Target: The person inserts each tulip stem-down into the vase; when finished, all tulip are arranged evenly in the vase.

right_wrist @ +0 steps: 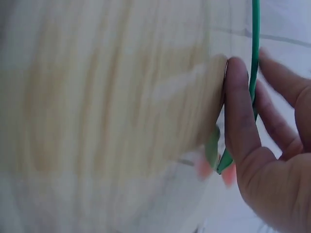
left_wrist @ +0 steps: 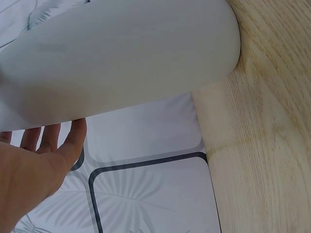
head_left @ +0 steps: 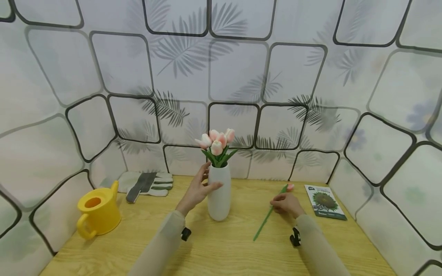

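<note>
A white vase (head_left: 219, 197) stands upright mid-table, holding several pink-and-white tulips (head_left: 216, 142) with green leaves. My left hand (head_left: 197, 191) grips its left side, thumb across the front and fingers toward the back. In the left wrist view the fingertips pass out of sight against the vase (left_wrist: 121, 58). To the right, my right hand (head_left: 286, 204) pinches a single tulip (head_left: 264, 223) by its green stem, low over the table. The right wrist view shows the stem (right_wrist: 255, 39) between thumb and fingers, with the pink bloom (right_wrist: 228, 174) blurred below.
On the left stands a yellow watering can (head_left: 103, 212), with grey-and-white gloves (head_left: 148, 184) behind it. A seed packet with a sunflower picture (head_left: 324, 201) lies right of my right hand. Patterned fabric walls (head_left: 235, 73) border the wooden table (head_left: 221, 249) at the back and sides.
</note>
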Available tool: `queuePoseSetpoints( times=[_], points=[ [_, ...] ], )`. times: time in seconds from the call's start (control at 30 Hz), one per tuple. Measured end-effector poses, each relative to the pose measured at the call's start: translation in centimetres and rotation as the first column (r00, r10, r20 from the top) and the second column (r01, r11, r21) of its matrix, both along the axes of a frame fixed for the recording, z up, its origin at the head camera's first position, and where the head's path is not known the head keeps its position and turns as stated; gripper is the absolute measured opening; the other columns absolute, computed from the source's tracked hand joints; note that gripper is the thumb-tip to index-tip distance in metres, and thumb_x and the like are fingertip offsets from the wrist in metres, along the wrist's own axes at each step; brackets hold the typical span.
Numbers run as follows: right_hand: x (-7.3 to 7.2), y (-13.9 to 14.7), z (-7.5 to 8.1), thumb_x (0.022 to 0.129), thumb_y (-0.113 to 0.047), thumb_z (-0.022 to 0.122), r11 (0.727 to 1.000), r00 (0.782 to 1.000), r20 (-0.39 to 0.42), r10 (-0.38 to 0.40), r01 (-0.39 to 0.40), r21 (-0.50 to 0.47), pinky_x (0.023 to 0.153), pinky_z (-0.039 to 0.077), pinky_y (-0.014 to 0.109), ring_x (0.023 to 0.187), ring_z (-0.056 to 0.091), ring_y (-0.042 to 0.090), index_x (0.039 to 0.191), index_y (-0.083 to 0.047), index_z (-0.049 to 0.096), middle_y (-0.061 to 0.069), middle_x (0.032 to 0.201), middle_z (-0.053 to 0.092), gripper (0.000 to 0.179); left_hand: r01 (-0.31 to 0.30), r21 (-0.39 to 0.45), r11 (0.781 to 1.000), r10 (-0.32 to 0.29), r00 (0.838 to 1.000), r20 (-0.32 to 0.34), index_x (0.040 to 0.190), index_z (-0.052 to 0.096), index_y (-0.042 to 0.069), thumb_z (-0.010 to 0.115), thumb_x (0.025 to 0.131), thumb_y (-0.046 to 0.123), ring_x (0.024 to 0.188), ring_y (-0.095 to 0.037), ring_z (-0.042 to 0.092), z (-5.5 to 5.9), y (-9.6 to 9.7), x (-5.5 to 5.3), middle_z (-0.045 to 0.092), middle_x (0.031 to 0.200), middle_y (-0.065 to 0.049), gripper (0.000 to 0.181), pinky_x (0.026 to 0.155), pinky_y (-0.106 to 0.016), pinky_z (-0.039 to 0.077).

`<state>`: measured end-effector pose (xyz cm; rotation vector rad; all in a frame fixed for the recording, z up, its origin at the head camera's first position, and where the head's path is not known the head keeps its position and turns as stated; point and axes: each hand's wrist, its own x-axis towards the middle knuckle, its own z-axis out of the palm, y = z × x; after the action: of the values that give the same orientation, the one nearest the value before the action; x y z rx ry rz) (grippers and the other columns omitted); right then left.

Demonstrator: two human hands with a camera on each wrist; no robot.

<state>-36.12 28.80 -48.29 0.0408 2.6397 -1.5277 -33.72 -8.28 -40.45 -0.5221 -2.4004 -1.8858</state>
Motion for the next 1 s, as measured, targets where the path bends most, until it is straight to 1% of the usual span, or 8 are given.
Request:
queuePoseSetpoints(
  times=[0.13, 0.23, 0.33, 0.43, 0.53, 0.77, 0.9, 1.0],
  points=[
    [0.0, 0.3, 0.0, 0.087, -0.012, 0.074, 0.998, 0.997, -0.023, -0.067, 0.067, 0.013, 0.074, 0.059, 0.035, 0.079, 0.07, 0.019, 0.112, 0.009, 0.065, 0.018, 0.1, 0.07, 0.034, 0.008, -0.007, 1.0, -0.008, 1.0, 0.012, 0.157, 0.02, 0.023, 0.075, 0.088, 0.029, 0.135, -0.037, 0.043, 0.6, 0.1, 0.3, 0.039, 0.146, -0.015, 0.088, 0.104, -0.057, 0.043],
    [0.2, 0.4, -0.1, 0.09, -0.014, 0.071, 0.996, 0.995, -0.046, -0.084, 0.085, 0.02, 0.079, 0.057, 0.034, 0.084, 0.068, 0.016, 0.118, 0.009, 0.063, 0.022, 0.111, 0.067, 0.037, 0.017, -0.013, 1.0, -0.017, 1.0, 0.018, 0.157, 0.02, 0.02, 0.074, 0.089, 0.027, 0.135, -0.037, 0.043, 1.6, 0.0, 1.3, 0.039, 0.147, -0.017, 0.087, 0.104, -0.056, 0.043],
    [0.6, 0.1, -0.2, 0.093, -0.011, 0.067, 0.986, 0.993, -0.025, -0.116, 0.112, -0.124, 0.077, 0.058, 0.034, 0.084, 0.067, 0.014, 0.128, 0.012, 0.056, 0.025, 0.118, 0.064, 0.043, 0.024, -0.018, 1.0, -0.024, 1.0, 0.009, 0.157, 0.02, 0.017, 0.073, 0.09, 0.026, 0.133, -0.037, 0.045, 2.4, 0.0, 2.3, 0.04, 0.145, -0.017, 0.085, 0.103, -0.054, 0.045],
    [1.1, -0.4, -0.1, 0.094, -0.005, 0.063, 0.93, 0.988, 0.018, -0.15, 0.148, -0.336, 0.073, 0.059, 0.033, 0.08, 0.067, 0.013, 0.138, 0.012, 0.043, 0.022, 0.115, 0.062, 0.051, 0.028, -0.013, 1.0, -0.028, 1.0, 0.003, 0.157, 0.02, 0.017, 0.072, 0.091, 0.025, 0.132, -0.037, 0.046, 2.7, 0.0, 2.7, 0.041, 0.145, -0.018, 0.085, 0.102, -0.054, 0.045],
    [1.3, -0.7, 0.2, 0.095, -0.002, 0.062, 0.846, 0.979, 0.053, -0.197, 0.197, -0.495, 0.074, 0.059, 0.031, 0.079, 0.068, 0.009, 0.142, 0.009, 0.035, 0.01, 0.108, 0.062, 0.056, 0.032, -0.004, 0.999, -0.032, 0.999, 0.007, 0.157, 0.02, 0.017, 0.073, 0.091, 0.026, 0.133, -0.038, 0.044, 2.7, 0.0, 2.7, 0.04, 0.145, -0.018, 0.085, 0.102, -0.055, 0.045],
    [1.4, -1.3, 1.4, 0.095, 0.004, 0.059, 0.672, 0.965, 0.105, -0.238, 0.242, -0.699, 0.085, 0.057, 0.025, 0.085, 0.072, 0.008, 0.15, 0.006, 0.022, 0.009, 0.115, 0.063, 0.067, 0.034, -0.007, 0.999, -0.034, 0.999, 0.01, 0.157, 0.02, 0.019, 0.074, 0.089, 0.028, 0.135, -0.038, 0.043, 2.5, 0.0, 2.4, 0.038, 0.146, -0.018, 0.087, 0.103, -0.056, 0.044],
    [1.4, -1.6, 2.2, 0.095, 0.005, 0.057, 0.629, 0.966, 0.114, -0.233, 0.239, -0.74, 0.086, 0.056, 0.026, 0.093, 0.072, 0.011, 0.153, 0.005, 0.018, -0.003, 0.097, 0.066, 0.07, 0.037, -0.004, 0.999, -0.037, 0.999, 0.01, 0.157, 0.02, 0.019, 0.074, 0.09, 0.028, 0.135, -0.038, 0.043, 2.5, -0.1, 2.4, 0.039, 0.146, -0.018, 0.087, 0.103, -0.055, 0.044],
    [1.3, -1.8, 2.6, 0.097, 0.004, 0.056, 0.631, 0.972, 0.087, -0.217, 0.208, -0.748, 0.088, 0.056, 0.027, 0.101, 0.07, 0.012, 0.154, 0.004, 0.017, -0.008, 0.091, 0.065, 0.07, 0.038, -0.003, 0.999, -0.038, 0.999, 0.011, 0.157, 0.02, 0.019, 0.073, 0.09, 0.027, 0.134, -0.038, 0.043, 2.7, -0.1, 2.5, 0.039, 0.145, -0.018, 0.086, 0.103, -0.055, 0.044]
  ],
)
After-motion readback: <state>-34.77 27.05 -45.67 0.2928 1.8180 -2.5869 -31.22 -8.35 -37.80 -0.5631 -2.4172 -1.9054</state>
